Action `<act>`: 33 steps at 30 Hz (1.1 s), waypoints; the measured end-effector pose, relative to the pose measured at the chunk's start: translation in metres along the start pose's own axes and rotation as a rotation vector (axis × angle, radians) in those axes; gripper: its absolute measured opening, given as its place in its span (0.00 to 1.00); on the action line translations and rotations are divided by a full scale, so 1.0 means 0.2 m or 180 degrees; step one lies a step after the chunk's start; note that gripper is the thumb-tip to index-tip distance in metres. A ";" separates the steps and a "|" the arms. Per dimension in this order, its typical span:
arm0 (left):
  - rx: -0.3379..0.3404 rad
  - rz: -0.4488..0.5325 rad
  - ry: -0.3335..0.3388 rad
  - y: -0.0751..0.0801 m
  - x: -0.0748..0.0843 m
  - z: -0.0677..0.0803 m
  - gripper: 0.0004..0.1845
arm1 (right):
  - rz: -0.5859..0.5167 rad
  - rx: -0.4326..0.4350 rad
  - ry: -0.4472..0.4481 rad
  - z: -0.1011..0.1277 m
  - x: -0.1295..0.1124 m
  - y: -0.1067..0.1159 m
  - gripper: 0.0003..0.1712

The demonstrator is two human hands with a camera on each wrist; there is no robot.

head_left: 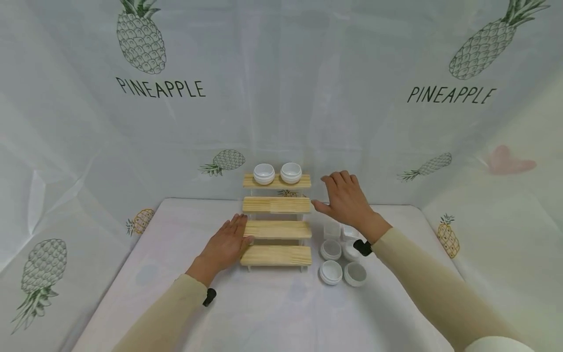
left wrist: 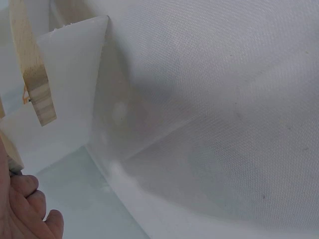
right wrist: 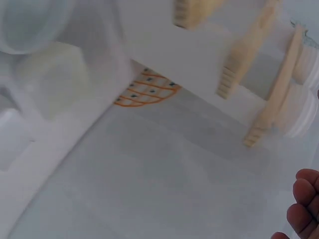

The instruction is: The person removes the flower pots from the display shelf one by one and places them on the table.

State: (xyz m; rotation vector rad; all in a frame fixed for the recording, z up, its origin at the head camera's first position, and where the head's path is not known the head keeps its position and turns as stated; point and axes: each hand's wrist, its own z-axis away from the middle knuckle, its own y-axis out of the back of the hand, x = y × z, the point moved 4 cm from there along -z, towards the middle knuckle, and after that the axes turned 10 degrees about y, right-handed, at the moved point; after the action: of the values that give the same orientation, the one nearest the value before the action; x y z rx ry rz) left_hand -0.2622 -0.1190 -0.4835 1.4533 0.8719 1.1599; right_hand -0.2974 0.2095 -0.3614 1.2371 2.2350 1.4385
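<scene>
We see open table in front of the stepped wooden rack. Its left flank is taken by the left hand, its right by the right hand. The small white containers crowd the table just right of the rack. Two white bowls fill the top step; the lower steps lie bare.

Pale unfinished wood, matt with fine ridged grain, on the four steps of the tiered shelf. Glossy smooth white ceramic or plastic on the small bowls and the two up top. Thin, creased, faintly sheened printed cloth over table and walls.
</scene>
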 end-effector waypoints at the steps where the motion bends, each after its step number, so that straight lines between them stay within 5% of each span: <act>1: -0.0011 0.0005 0.0006 0.00 0.00 0.00 0.43 | -0.0007 -0.0016 -0.0025 -0.05 0.00 0.00 0.40; 13: 0.0015 -0.0032 0.0005 -0.01 0.00 0.02 0.42 | -0.0234 -0.0825 -0.0475 -0.41 -0.01 -0.09 0.42; 27: 0.0001 -0.0069 0.0034 0.00 0.01 0.03 0.42 | -0.0259 -0.1077 -0.0557 -0.48 -0.03 -0.14 0.42; 33: 0.0035 -0.0048 0.0047 0.01 0.02 0.02 0.42 | -0.0258 -0.0928 -0.0483 -0.46 -0.04 -0.13 0.41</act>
State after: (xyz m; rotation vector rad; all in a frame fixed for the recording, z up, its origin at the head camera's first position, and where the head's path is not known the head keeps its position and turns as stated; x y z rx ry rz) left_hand -0.2571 -0.1174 -0.4812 1.4464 0.8991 1.1577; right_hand -0.3592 0.1393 -0.3386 1.1072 1.8750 1.5185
